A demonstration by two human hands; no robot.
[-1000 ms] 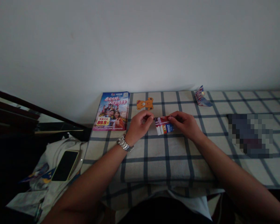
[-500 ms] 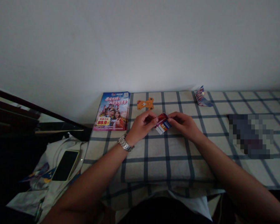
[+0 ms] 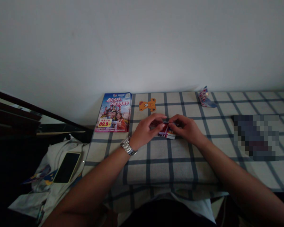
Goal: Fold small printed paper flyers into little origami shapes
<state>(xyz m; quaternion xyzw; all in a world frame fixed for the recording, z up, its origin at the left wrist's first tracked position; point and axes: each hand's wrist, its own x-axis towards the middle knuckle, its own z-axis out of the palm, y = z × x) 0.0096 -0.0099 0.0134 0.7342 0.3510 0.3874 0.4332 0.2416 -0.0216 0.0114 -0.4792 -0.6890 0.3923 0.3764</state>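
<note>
Between my two hands is a small piece of folded printed paper (image 3: 167, 133), dark red with a white lower edge. My left hand (image 3: 150, 127), with a silver watch (image 3: 128, 146) at its wrist, pinches the paper's left side between thumb and fingers. From the other side my right hand (image 3: 186, 126) grips it, thumb over the front. Fingers cover much of the paper's upper part. Just beyond my left hand lies an orange bear cutout (image 3: 147, 105) on the checked cloth (image 3: 156, 167).
A stack of printed flyers (image 3: 113, 113) lies at the table's left. Near the wall stands a curled paper scrap (image 3: 205, 97). A blurred-out dark item (image 3: 254, 137) is at the right. Lower left, a phone (image 3: 66, 167) rests on white bags (image 3: 61, 146).
The paper has turned and moved slightly toward me, with less of its printed face showing. My left fingers have shifted over its top edge, and both hands are a little closer together.
</note>
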